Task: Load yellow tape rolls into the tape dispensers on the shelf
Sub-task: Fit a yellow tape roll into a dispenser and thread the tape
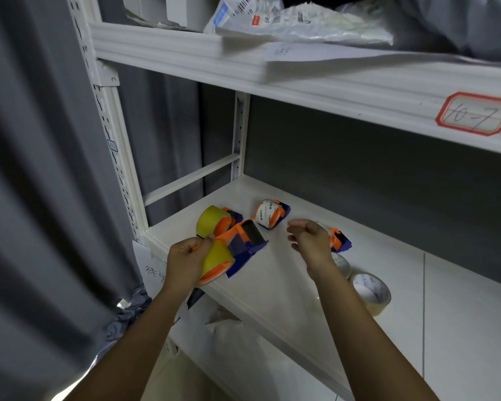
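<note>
here the left hand [185, 260] fingers grip a yellow-loaded dispenser [233, 250] pointing up-right; right hand [310, 241] fingers loose, empty.

We read "10-7", handwritten on a red-bordered label [475, 114] stuck to the upper shelf's front edge at the right. Near the shelf's back edge, a white tape roll [267, 214] in a dispenser carries "M&G" printing.

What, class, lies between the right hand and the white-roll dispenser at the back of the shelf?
Nothing visible. The right hand hovers open above the shelf, and only bare board separates it from the white-roll dispenser.
</note>
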The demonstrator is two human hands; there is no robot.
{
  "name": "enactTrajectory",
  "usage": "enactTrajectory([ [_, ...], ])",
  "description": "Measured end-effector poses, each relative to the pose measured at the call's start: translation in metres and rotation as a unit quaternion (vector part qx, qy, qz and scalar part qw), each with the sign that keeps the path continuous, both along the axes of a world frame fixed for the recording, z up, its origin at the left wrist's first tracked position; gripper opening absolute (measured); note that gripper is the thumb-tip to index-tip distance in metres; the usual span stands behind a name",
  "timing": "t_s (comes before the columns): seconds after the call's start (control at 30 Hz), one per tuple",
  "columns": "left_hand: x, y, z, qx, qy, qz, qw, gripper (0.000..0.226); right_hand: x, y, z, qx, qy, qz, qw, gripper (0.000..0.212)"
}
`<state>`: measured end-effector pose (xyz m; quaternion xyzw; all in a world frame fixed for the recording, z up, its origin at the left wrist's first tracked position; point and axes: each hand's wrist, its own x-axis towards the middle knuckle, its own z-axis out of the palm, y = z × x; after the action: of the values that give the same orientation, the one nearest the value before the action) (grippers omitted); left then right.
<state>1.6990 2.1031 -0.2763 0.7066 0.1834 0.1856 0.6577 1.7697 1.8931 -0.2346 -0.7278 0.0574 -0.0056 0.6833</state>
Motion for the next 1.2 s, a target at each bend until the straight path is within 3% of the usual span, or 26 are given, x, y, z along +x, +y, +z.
enactTrajectory([
  [0.07,0.0,-0.002,0.0,0.008,-0.001,-0.002,1.0,0.041,-0.003,0.005,0.003,-0.047,-0.016,0.056,0.997,0.019],
  [0.17,0.0,-0.004,0.0,0.021,-0.008,-0.003,1.0,0.043,-0.006,0.009,0.005,-0.056,0.033,0.126,0.99,0.014],
  [0.33,-0.002,-0.006,0.002,0.033,-0.02,-0.009,0.999,0.043,-0.008,0.01,0.0,-0.059,0.065,0.14,0.986,0.016],
  [0.57,-0.002,-0.004,-0.003,0.057,-0.026,-0.005,0.998,0.041,-0.009,0.011,0.0,-0.1,-0.06,0.088,0.989,0.019],
  [0.8,-0.001,-0.006,-0.003,0.053,-0.031,-0.003,0.998,0.043,-0.009,0.009,0.005,-0.036,-0.035,0.087,0.995,0.022],
  [1.2,-0.004,-0.013,0.007,0.023,-0.041,-0.014,0.999,0.046,-0.01,0.008,0.011,0.063,0.065,0.111,0.99,0.008],
])
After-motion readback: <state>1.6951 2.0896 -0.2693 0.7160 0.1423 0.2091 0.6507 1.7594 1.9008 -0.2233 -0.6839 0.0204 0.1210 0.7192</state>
